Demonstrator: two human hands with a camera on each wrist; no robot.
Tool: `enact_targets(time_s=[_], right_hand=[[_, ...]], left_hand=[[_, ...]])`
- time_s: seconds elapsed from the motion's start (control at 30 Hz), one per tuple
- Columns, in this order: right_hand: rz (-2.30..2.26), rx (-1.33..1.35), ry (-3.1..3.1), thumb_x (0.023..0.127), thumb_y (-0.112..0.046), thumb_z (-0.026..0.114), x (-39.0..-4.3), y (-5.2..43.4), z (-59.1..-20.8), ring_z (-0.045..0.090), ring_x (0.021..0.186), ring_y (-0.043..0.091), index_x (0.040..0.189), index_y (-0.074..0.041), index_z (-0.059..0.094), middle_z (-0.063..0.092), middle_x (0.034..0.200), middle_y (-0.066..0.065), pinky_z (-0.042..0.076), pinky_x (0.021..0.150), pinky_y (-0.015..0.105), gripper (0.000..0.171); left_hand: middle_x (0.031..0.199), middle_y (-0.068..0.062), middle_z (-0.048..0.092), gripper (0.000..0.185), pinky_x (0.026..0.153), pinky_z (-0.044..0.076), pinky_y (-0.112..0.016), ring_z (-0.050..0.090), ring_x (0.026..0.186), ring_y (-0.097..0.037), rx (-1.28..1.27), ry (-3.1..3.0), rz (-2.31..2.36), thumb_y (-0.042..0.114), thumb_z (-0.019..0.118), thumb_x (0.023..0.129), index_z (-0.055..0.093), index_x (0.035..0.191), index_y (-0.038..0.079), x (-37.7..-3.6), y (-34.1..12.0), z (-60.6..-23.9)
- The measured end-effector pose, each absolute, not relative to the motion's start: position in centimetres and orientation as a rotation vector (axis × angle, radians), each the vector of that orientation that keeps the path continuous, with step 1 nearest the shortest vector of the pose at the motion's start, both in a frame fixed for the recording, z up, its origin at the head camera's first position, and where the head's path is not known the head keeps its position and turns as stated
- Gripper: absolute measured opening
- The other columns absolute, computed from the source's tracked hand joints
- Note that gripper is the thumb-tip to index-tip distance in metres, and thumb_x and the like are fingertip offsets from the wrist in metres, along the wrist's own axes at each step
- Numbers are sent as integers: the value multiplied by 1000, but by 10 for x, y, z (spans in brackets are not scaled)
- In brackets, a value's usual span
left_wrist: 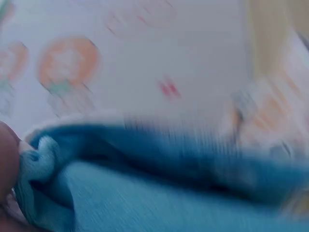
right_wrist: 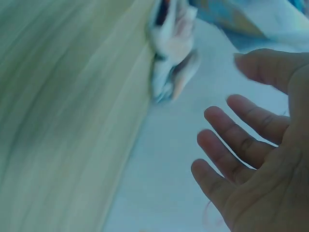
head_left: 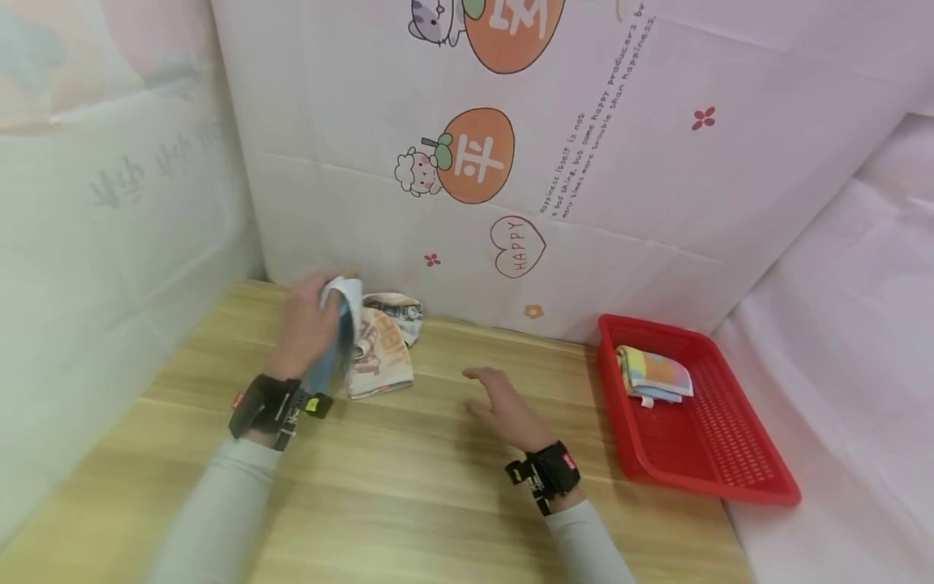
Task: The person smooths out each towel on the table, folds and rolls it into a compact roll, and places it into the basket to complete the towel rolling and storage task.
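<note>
My left hand (head_left: 310,324) grips a blue and white cloth (head_left: 341,328) and lifts it off the wooden table (head_left: 409,487) near the back wall. The same blue cloth (left_wrist: 159,188) fills the blurred left wrist view. Just right of it, a crumpled printed cloth (head_left: 383,345) with orange lettering lies on the table, and this printed cloth (right_wrist: 171,48) also shows blurred in the right wrist view. My right hand (head_left: 503,405) hovers over the table's middle with its fingers (right_wrist: 231,150) spread and nothing in it.
A red plastic basket (head_left: 715,454) sits at the table's right end with a folded pastel cloth (head_left: 653,375) inside. A white printed sheet (head_left: 554,162) forms the back wall, with more sheeting on both sides.
</note>
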State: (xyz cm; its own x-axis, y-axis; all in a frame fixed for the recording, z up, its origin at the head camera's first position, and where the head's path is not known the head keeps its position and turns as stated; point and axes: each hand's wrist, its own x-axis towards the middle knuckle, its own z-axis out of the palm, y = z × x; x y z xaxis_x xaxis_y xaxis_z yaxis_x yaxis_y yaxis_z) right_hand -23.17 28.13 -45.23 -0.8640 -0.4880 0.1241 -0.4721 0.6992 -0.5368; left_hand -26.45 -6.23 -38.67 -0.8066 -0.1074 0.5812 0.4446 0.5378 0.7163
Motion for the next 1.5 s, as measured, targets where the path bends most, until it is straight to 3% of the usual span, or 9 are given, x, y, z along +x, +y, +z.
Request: enact_targets(time_s=[0.2, 0.43, 0.6, 0.7, 0.83, 1.07, 1.27, 1.4, 1.5], right_hand=[[-1127, -943, 2768, 100, -36, 64, -225, 239, -438, 52, 131, 25, 158, -19, 31, 53, 144, 7, 45, 110, 51, 68], [-1118, -1070, 2762, 102, -5, 56, -224, 237, -459, 64, 103, 14, 140, -8, 52, 65, 125, 5, 57, 87, 32, 39], [-1037, -1044, 2915, 100, 5, 50, -227, 268, -469, 63, 101, 22, 124, 0, 63, 67, 116, 13, 56, 84, 39, 28], [-999, -1022, 3029, 96, 9, 51, -232, 295, -465, 65, 100, 28, 117, 3, 67, 69, 109, 17, 56, 86, 45, 27], [-869, -975, 3134, 92, 14, 50, -234, 331, -449, 65, 97, 35, 114, 8, 65, 68, 105, 21, 54, 87, 52, 27], [-645, -780, 3114, 97, 7, 47, -236, 375, -420, 59, 103, 32, 121, 6, 58, 62, 108, 17, 52, 92, 52, 26], [-534, -772, 3115, 102, -6, 54, -240, 398, -411, 55, 102, 27, 125, 5, 57, 56, 113, 16, 51, 89, 47, 26], [-539, -883, 3185, 97, 3, 60, -250, 415, -404, 53, 96, 28, 117, 8, 58, 54, 105, 17, 50, 83, 46, 20], [-614, -949, 3261, 92, 14, 58, -261, 426, -391, 51, 88, 27, 104, 5, 60, 55, 95, 15, 47, 77, 43, 16]], left_hand=[[126, -24, 65, 28, 104, 48, -54, 60, 119, -41, -617, -2136, -1385, 2, 53, 98, 62, 124, -5, -238, 1, -376], [129, -16, 68, 31, 96, 55, -46, 64, 117, -31, -858, -2398, -1342, 14, 58, 101, 65, 129, 2, -213, 28, -422], [119, -2, 71, 49, 83, 55, -37, 66, 102, -20, -913, -2587, -1197, 29, 81, 83, 69, 127, 13, -209, 16, -446], [120, -3, 71, 53, 92, 55, -43, 66, 108, -25, -945, -2633, -1131, 16, 85, 75, 70, 126, 13, -211, 3, -454], [120, -8, 71, 54, 98, 53, -52, 65, 112, -30, -851, -2656, -1187, -9, 75, 74, 70, 124, 10, -216, -17, -461], [110, -14, 70, 41, 93, 54, -54, 65, 105, -34, -686, -2674, -1204, -11, 72, 74, 70, 114, 0, -237, -47, -480], [101, -11, 73, 28, 83, 55, -50, 67, 91, -28, -646, -2718, -1134, 12, 81, 83, 73, 109, 3, -262, -64, -466], [102, -11, 73, 29, 81, 54, -47, 65, 90, -25, -657, -2750, -1107, 22, 78, 89, 71, 111, 5, -279, -74, -442], [102, -16, 70, 19, 83, 54, -50, 64, 93, -30, -694, -2693, -1097, 11, 73, 92, 68, 107, 1, -292, -82, -418]])
